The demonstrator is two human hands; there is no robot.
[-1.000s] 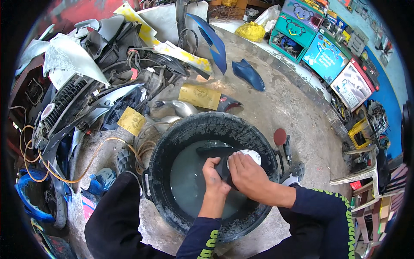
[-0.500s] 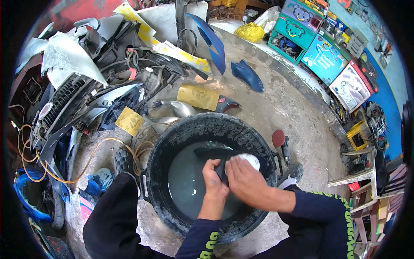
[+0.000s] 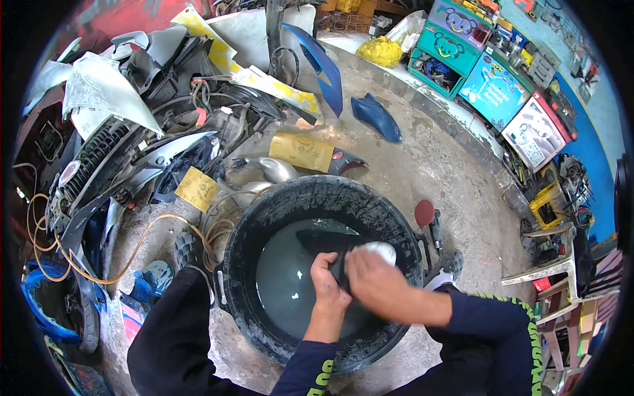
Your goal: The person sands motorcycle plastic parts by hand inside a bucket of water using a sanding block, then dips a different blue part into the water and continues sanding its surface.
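Over a black tub point(image 3: 247, 280) of cloudy grey water, my left hand point(image 3: 328, 284) is closed on a dark, curved plastic part point(image 3: 323, 243) with a shiny pale end point(image 3: 383, 251). The thumb points up along the near side of the part. My right hand point(image 3: 375, 278), a little blurred, lies across the part beside the pale end. Its fingers are bent and pressed together; whatever is under them is hidden.
Right of the tub lies a tool with a round red pad point(image 3: 424, 212). Sandpaper sheets point(image 3: 300, 152) and a silver part point(image 3: 279, 169) lie beyond it. A blue panel point(image 3: 376, 117) is farther off. At left are piled motorcycle parts point(image 3: 109, 92) and a coiled hose point(image 3: 152, 228).
My right hand has shifted slightly left and down along the part, and its fingers are more blurred. My left hand keeps its hold. The whole view has moved slightly.
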